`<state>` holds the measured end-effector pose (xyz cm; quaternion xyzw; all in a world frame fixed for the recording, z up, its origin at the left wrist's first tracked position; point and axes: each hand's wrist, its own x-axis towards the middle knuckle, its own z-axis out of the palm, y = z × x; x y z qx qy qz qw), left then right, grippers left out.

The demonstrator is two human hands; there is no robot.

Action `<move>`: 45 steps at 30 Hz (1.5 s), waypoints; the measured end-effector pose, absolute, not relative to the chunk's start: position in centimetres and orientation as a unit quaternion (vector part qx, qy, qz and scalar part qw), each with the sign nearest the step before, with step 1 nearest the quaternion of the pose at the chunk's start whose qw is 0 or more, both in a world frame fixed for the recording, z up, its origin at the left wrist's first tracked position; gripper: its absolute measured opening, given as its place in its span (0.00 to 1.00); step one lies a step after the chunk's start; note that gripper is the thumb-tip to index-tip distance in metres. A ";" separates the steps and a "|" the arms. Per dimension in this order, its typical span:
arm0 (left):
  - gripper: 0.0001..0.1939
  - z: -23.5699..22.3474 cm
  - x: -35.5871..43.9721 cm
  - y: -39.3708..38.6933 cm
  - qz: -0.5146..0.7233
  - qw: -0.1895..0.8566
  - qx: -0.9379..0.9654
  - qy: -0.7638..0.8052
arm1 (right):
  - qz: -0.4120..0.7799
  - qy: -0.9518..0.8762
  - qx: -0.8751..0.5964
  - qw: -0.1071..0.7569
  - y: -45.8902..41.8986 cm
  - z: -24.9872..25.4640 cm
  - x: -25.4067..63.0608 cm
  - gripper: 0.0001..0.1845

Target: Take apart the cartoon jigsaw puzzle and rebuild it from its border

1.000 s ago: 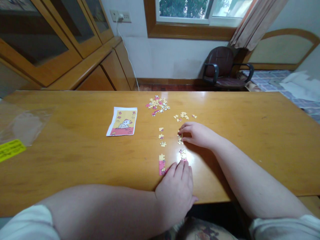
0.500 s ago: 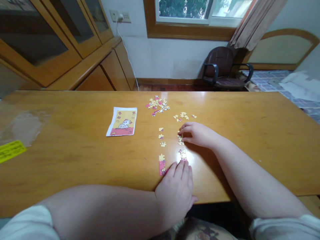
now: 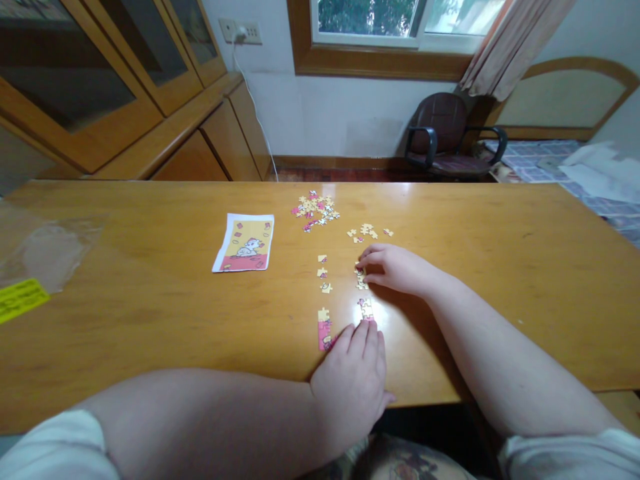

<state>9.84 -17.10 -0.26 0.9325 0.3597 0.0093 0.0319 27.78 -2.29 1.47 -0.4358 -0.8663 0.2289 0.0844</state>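
My right hand [image 3: 395, 268] reaches in from the right, its fingers curled down around a puzzle piece [image 3: 361, 273] in a short upright column of cream pieces. The fingertips partly cover that piece. Lying flat near the table's front edge, my left hand [image 3: 353, 373] has its fingers stretched out over the lower end of a joined puzzle strip [image 3: 367, 309] and hides what is beneath. Left of it runs a second joined strip [image 3: 325, 330], yellow above and pink below. Farther up are loose puzzle pieces [image 3: 323, 273] in a line.
A puzzle-piece pile [image 3: 315, 210] lies toward the far edge, with a few scattered pieces [image 3: 367, 231] nearer. The duck picture card [image 3: 247, 248] rests left of them. A clear plastic bag [image 3: 55, 253] with a yellow label is at far left. Beyond the table stands a chair [image 3: 443, 133].
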 end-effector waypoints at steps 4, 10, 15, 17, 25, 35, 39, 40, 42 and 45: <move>0.40 -0.4 9.8 -17.1 0.003 0.034 0.933 0.359 | 0.238 -0.861 -0.434 0.115 -2.3 1.5 28.0 0.12; 0.39 -0.5 9.8 -17.1 0.004 0.026 0.936 0.352 | 0.251 -0.866 -0.419 0.103 -2.3 1.4 27.9 0.10; 0.38 -0.5 9.8 -17.0 0.029 0.018 0.934 0.355 | 0.247 -0.868 -0.418 0.108 -2.2 0.8 27.8 0.10; 0.37 -0.4 9.8 -16.9 0.032 0.015 0.935 0.353 | 0.245 -0.869 -0.415 0.109 -2.2 0.8 27.8 0.10; 0.35 0.0 9.7 -16.7 0.028 0.025 0.933 0.357 | 0.252 -0.867 -0.412 0.121 -2.2 0.8 27.8 0.09; 0.35 0.4 9.5 -16.5 0.029 0.041 0.934 0.355 | 0.074 -0.728 -0.606 0.312 0.2 0.0 31.1 0.10; 0.34 0.5 9.4 -16.3 0.025 0.035 0.935 0.353 | 0.093 -0.678 -0.652 0.326 1.1 -1.3 32.0 0.14; 0.34 0.5 9.4 -16.3 0.025 0.033 0.936 0.351 | 0.097 -0.669 -0.661 0.326 1.3 -1.5 32.1 0.14; 0.34 0.5 9.4 -16.3 0.031 0.031 0.938 0.344 | 0.099 -0.652 -0.678 0.325 1.4 -1.6 32.3 0.16; 0.33 0.3 9.4 -16.4 0.043 0.025 0.941 0.334 | 0.095 -0.638 -0.699 0.309 1.4 -1.2 32.4 0.18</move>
